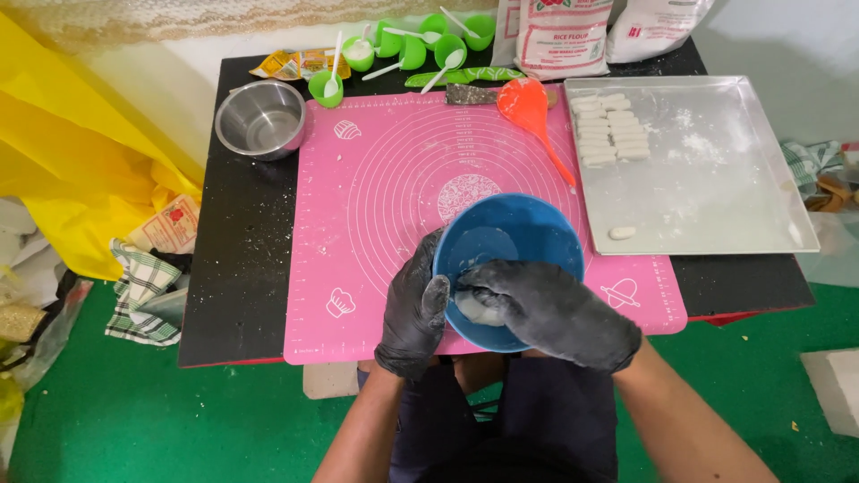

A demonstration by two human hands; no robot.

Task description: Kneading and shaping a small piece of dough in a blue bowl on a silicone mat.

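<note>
Inside the blue bowl (510, 237), white dough (476, 309) sits under the right hand (550, 309).

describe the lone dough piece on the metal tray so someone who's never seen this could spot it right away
Find the large silver tray on the right of the black table, beside the pink baking mat. Rows of white dough sticks sit packed in its far left corner. The lone dough piece lies by itself near the tray's front left edge, a short rounded lump apart from those rows.

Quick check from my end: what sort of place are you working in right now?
Likely a makeshift home food-prep spot: a pink baking mat on a small black table, a metal tray of shaped dough pieces, flour sacks behind.
</note>
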